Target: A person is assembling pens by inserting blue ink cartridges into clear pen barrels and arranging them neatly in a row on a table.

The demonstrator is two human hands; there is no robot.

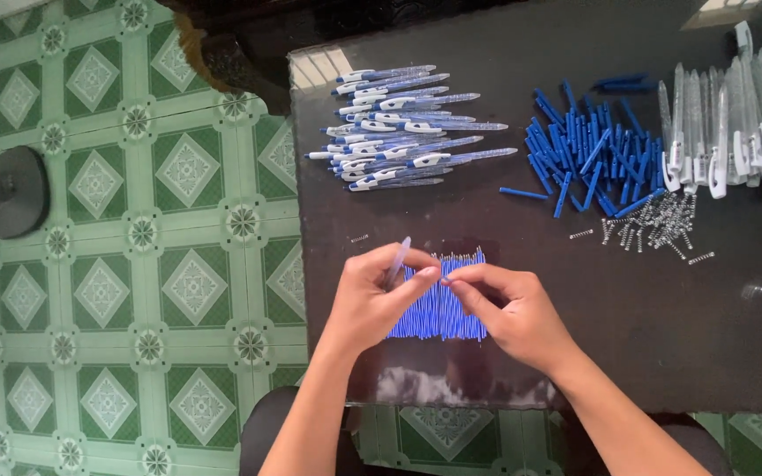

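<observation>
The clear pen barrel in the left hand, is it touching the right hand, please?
Apart. The head view shows the pen barrel rising from the left hand, with dark table between it and the right hand.

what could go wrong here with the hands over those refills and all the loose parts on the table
The left hand holds a clear barrel right over the refills; a nudge from the right hand could scatter that row. The springs lie loose and small, so a sleeve or arm might sweep some off the table edge.

Blue refills (pixel 438 308); dark table (pixel 663 335); green-white diamond-patterned floor tiles (pixel 116 264); blue-white clear pens (pixel 399 128).
</observation>
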